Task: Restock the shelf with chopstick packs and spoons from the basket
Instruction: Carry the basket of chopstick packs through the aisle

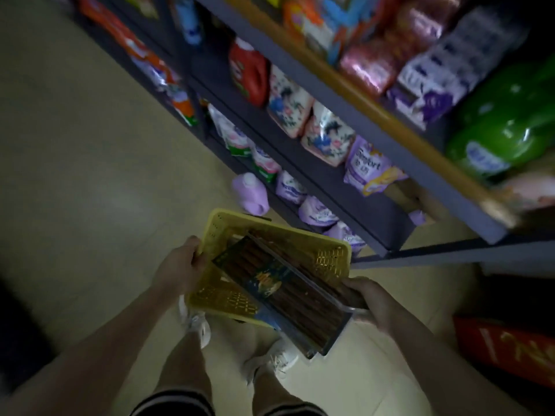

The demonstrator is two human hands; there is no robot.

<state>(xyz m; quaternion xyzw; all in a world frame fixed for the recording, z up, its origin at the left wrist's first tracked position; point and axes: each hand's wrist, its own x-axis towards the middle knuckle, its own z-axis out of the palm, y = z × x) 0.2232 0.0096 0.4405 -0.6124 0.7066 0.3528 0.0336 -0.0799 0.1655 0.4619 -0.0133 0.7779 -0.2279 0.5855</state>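
Head view: my left hand (183, 267) clamped on near-left rim of yellow basket (332, 259), carrying it. Right hand (371, 301) closed round chopstick packs (300, 298), their far ends resting in basket. Spoons not visible. I'd lift packs clear, keep level, find gap on shelf (354, 187) at right.

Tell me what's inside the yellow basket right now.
Flat chopstick packs lie stacked in the yellow basket, their ends jutting over its near rim by the right hand. Anything beneath them, spoons included, is covered.
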